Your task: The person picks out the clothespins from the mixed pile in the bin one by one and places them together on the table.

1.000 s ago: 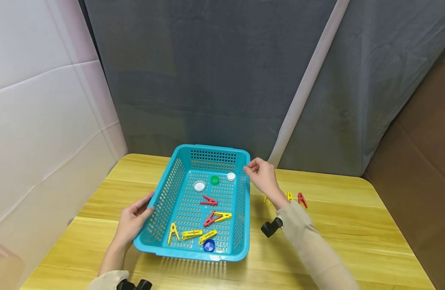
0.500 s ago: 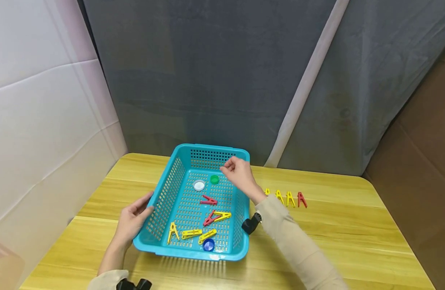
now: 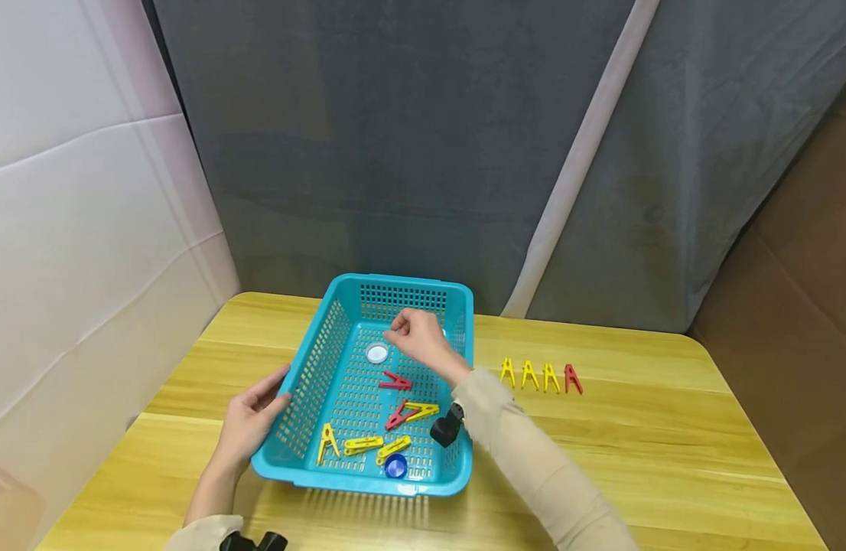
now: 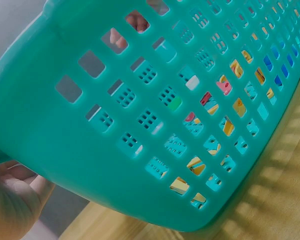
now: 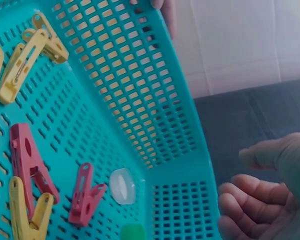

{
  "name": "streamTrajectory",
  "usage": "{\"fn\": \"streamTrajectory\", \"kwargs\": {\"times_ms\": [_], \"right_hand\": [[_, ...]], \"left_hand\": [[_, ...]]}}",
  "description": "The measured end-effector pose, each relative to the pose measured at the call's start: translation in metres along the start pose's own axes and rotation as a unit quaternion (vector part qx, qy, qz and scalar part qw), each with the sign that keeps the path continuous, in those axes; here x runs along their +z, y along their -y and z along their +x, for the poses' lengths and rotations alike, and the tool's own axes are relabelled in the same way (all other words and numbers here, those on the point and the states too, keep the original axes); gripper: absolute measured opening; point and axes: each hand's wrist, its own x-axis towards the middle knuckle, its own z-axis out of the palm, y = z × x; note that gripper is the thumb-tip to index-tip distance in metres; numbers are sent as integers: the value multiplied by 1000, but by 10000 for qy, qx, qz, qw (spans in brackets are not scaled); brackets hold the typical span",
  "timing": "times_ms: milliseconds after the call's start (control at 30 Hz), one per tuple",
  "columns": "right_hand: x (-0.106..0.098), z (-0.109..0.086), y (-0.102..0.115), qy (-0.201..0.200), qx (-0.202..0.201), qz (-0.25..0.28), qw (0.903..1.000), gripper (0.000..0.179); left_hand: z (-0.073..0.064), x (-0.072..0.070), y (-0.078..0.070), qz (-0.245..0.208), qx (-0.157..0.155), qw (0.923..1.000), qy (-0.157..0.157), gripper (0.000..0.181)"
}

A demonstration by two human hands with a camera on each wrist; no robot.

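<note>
Steadying a turquoise slatted basket, a person's left hand grips the left rim, its thumb and fingers closed on the plastic. The basket stands on a pale wooden bench, left of the middle, with its far end near the bench's far edge.

Reaching over the right rim, the right hand hangs above the far end of the basket. Its fingers are loosely curled, and the right wrist view shows a gap between thumb and fingers with nothing held.

On the basket floor, a white cap lies toward the far left corner. A green cap, seen from the right wrist, lies near the far edge. One red clip lies around the middle; nearer, a second red clip meets a yellow clip. Three more yellow clips spread along the near edge from the near left corner, ending just beside a blue cap.

Well apart from the bench's right edge, past the basket's right side, a row of three yellow clothespins ends with one red clothespin. A dark grey curtain hangs behind.
</note>
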Motion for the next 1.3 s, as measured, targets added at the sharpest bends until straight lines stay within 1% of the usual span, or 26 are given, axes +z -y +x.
{"fn": "streamTrajectory", "kwargs": {"times_ms": [167,433,600,833,1033,1200,1300], "right_hand": [[11,5,-5,487,91,-110,9987,16],[23,10,-13,893,305,-298,9951,21],[29,15,-15,1056,328,-437,9929,24],[37,21,-17,1181,348,-839,9888,25],[45,20,-19,1333,310,-1132,9841,30],[50,17,-19,1443,510,-1212,9808,34],[51,16,-19,1465,557,-1326,9787,32]], "left_hand": [[0,0,1,-30,-10,10000,2,43],[2,2,1,-32,-13,10000,24,43],[3,2,1,-52,14,10000,39,43],[3,2,2,-21,-16,10000,44,43],[3,3,2,-64,-55,10000,22,43],[2,4,1,-98,-75,9999,39,43],[2,4,1,-89,-67,9999,47,43]]}}
